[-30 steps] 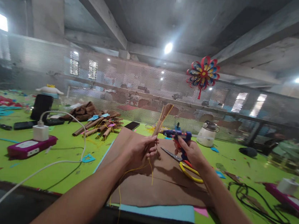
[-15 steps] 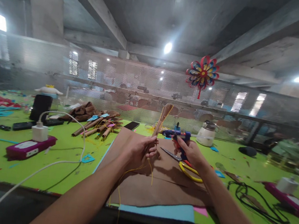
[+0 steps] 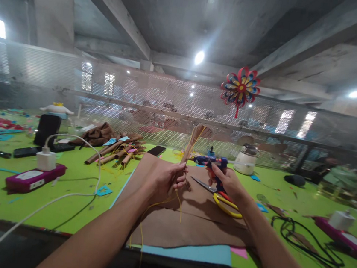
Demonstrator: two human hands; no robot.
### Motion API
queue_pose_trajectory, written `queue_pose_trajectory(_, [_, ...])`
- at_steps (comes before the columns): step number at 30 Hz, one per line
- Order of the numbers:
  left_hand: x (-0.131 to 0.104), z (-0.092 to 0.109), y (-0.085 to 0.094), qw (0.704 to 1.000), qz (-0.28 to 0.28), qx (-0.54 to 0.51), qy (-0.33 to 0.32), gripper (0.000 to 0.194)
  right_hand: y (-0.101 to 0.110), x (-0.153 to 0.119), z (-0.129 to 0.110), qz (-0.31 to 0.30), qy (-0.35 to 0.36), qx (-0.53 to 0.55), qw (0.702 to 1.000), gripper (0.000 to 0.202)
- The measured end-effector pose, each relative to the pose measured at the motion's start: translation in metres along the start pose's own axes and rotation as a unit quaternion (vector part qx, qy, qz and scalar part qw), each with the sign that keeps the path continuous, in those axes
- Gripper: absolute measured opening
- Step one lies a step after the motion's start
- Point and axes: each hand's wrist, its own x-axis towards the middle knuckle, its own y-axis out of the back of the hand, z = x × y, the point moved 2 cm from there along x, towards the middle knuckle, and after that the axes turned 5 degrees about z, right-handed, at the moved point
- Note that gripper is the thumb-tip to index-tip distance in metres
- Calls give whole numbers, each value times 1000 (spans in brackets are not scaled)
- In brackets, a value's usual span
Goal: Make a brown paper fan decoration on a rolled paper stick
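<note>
My left hand point(image 3: 172, 179) is closed around a flared brown paper bundle point(image 3: 193, 139), held upright with its fanned end at the top. Yellow string point(image 3: 148, 210) trails from below this hand down past the table edge. In my right hand point(image 3: 226, 181) is a dark blue glue gun point(image 3: 219, 163), its nozzle pointing left, close to the bundle; whether they touch I cannot tell. Scissors with yellow handles point(image 3: 226, 206) lie under the right hand on a brown paper sheet point(image 3: 167, 231).
Rolled brown paper tubes point(image 3: 116, 155) are piled at the left, near a phone point(image 3: 156, 150). Purple power strips point(image 3: 36, 179) stand on both sides, a white cable point(image 3: 62, 195) crossing the left. A black cable point(image 3: 304, 243) coils at the right. Behind stands a white jug point(image 3: 245, 161) before a mesh partition.
Both hands keep their grips and stay almost in place. The glue gun's nozzle sits very slightly farther right of the paper bundle.
</note>
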Motion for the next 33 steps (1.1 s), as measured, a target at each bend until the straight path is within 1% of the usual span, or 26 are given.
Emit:
queue_pose_trajectory(3, [0,0,1,1000,1,2,-1,21,0,0,0,6,-10,-2,1000,50])
queue_pose_trajectory(5, [0,0,1,1000,-1,5,0,21,3,1,3,21,-18,-25,999,51])
queue_pose_trajectory(7, [0,0,1,1000,1,12,2,21,8,4,9,48,-9,-79,996,51])
queue_pose_trajectory(9, [0,1,0,1000,17,16,-9,21,15,8,17,80,15,-171,982,51])
queue_pose_trajectory(10, [0,1,-1,999,30,19,-19,20,19,11,22,92,26,-228,969,51])
queue_pose_trajectory(12, [1,3,0,997,61,33,-40,20,27,15,31,105,47,-343,932,45])
queue_pose_trajectory(15, [3,4,3,987,129,68,-59,20,37,19,43,92,59,-482,869,27])
queue_pose_trajectory(16, [4,4,5,983,155,79,-65,20,40,19,47,86,49,-516,851,24])
queue_pose_trajectory(18, [5,5,7,974,191,95,-74,19,43,17,53,76,12,-570,818,23])
queue_pose_trajectory(20, [5,6,8,970,206,106,-78,18,44,13,57,59,-19,-610,790,24])
queue_pose_trajectory(22, [5,7,8,968,210,113,-81,17,44,9,60,34,-31,-635,771,23])
queue_pose_trajectory(24, [6,8,8,964,219,120,-90,15,45,6,61,8,-41,-636,771,26])
queue_pose_trajectory(27, [8,9,11,957,242,127,-101,13,53,7,60,-54,-81,-606,789,25])
queue_pose_trajectory(29, [9,9,13,953,256,127,-101,14,60,9,55,-86,-100,-594,794,28])
queue_pose_trajectory(30, [10,9,14,952,261,125,-101,15,62,11,51,-92,-103,-594,793,33])
queue_pose_trajectory(31, [10,8,15,952,262,122,-103,15,62,13,44,-85,-94,-599,791,38])
queue_pose_trajectory(33, [10,8,16,954,255,117,-109,12,51,18,29,-54,-57,-610,788,39])
